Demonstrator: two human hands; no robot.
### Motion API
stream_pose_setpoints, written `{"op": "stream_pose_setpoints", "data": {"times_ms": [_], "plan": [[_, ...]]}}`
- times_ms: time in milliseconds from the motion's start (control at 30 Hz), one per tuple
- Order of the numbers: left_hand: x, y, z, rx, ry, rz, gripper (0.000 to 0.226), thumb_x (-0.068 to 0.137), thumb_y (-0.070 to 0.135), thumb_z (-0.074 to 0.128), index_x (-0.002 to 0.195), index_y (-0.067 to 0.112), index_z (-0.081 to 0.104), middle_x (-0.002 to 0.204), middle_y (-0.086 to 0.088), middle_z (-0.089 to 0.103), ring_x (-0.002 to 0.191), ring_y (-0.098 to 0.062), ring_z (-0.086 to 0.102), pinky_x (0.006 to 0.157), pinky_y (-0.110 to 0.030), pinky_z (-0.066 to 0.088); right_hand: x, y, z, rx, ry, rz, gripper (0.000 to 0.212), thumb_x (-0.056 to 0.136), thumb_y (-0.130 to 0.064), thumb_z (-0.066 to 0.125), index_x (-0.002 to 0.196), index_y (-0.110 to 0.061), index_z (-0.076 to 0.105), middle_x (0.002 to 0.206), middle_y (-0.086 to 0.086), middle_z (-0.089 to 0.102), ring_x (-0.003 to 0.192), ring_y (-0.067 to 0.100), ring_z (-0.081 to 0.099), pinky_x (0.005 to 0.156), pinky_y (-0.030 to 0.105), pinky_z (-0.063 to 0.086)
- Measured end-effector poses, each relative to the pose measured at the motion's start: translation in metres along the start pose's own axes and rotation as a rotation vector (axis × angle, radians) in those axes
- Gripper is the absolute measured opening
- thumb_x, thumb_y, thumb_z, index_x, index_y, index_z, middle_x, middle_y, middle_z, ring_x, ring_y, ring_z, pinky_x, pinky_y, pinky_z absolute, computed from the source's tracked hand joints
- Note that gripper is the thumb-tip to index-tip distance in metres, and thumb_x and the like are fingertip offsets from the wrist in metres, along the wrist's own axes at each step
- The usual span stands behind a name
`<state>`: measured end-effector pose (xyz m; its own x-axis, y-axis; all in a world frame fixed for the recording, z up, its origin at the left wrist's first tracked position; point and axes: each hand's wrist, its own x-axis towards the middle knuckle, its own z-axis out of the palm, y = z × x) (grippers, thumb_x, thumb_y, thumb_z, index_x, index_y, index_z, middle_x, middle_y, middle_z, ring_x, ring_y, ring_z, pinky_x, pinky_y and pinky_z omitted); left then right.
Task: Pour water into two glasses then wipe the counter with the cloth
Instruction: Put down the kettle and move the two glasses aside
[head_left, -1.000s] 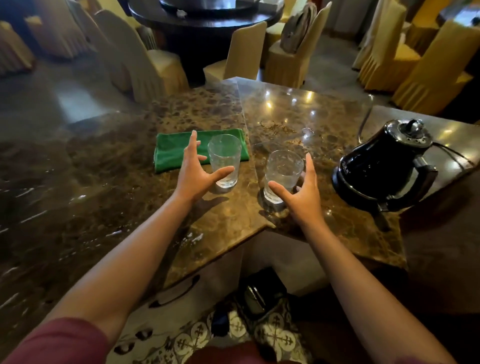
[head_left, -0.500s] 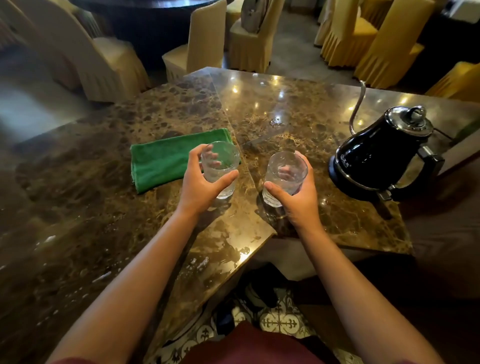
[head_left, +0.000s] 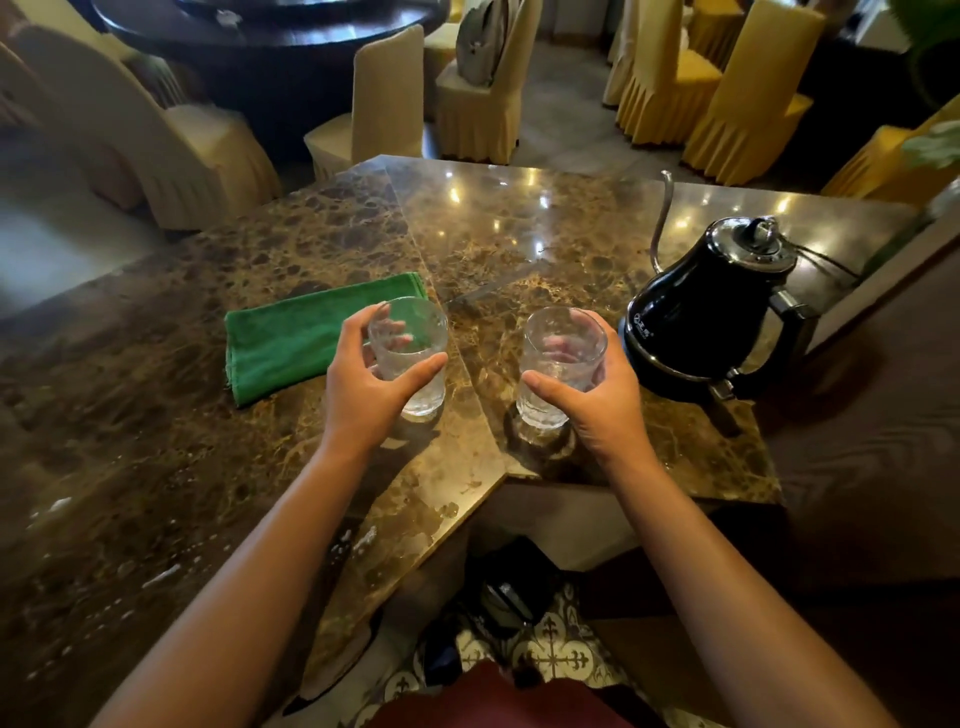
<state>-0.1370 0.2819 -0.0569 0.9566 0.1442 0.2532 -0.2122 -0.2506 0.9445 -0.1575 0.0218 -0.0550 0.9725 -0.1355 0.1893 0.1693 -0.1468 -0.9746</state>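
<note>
Two clear textured glasses stand upright on the brown marble counter (head_left: 545, 249). My left hand (head_left: 363, 384) grips the left glass (head_left: 415, 332), thumb in front and fingers behind it. My right hand (head_left: 602, 400) grips the right glass (head_left: 563, 348) the same way. A folded green cloth (head_left: 296, 338) lies flat just left of the left glass. A black gooseneck kettle (head_left: 706, 312) sits on its base to the right of the right glass, spout toward the far side.
The counter's near edge forms an inward corner below the glasses, with a dark bag (head_left: 509, 592) on patterned floor beneath. Covered chairs (head_left: 384, 98) and a dark round table (head_left: 270, 36) stand beyond the far edge. The kettle's cord (head_left: 826, 260) trails right.
Both hands went from open beside the glasses to wrapped around them. The view shifted downward and closer; the glasses stay on the counter.
</note>
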Motion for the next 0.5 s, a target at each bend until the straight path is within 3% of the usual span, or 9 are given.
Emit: {"op": "stream_pose_setpoints", "data": {"times_ms": [167,300,400,500], "plan": [[-0.008,0.026,0.015,-0.03,0.009,0.034,0.086,0.065,0.063,0.088,0.136,0.03,0.052,0.121,0.005,0.071,0.106,-0.009,0.073,0.087,-0.024,0.059,0.001,-0.012,-0.026,-0.005,0.033,-0.026,0.089,0.068,-0.059,0.095,0.143,-0.033,0.054,0.121,-0.002,0.074,0.12,0.012,0.069,0.105,0.053,0.056],[-0.009,0.045,0.027,-0.002,0.023,0.074,0.082,0.067,0.064,0.088,0.135,0.033,0.054,0.121,0.011,0.073,0.106,-0.005,0.072,0.084,-0.018,0.057,0.011,-0.029,-0.04,-0.036,0.025,-0.08,0.089,0.068,-0.065,0.092,0.142,-0.037,0.052,0.119,-0.009,0.074,0.118,0.009,0.069,0.104,0.05,0.056],[-0.002,0.057,0.032,0.027,0.022,0.089,0.08,0.068,0.064,0.087,0.134,0.035,0.053,0.121,0.012,0.072,0.107,-0.006,0.072,0.089,-0.028,0.059,0.025,-0.041,-0.041,-0.026,0.005,-0.103,0.089,0.067,-0.062,0.093,0.141,-0.036,0.051,0.118,-0.011,0.072,0.117,0.006,0.068,0.104,0.045,0.056],[0.018,0.066,0.035,0.071,0.053,0.122,0.08,0.069,0.066,0.086,0.134,0.033,0.054,0.12,0.014,0.072,0.11,-0.006,0.07,0.094,-0.04,0.059,0.047,-0.05,-0.039,-0.016,0.005,-0.123,0.086,0.072,-0.055,0.092,0.143,-0.033,0.05,0.125,-0.009,0.07,0.118,0.002,0.067,0.1,0.025,0.053]]}}
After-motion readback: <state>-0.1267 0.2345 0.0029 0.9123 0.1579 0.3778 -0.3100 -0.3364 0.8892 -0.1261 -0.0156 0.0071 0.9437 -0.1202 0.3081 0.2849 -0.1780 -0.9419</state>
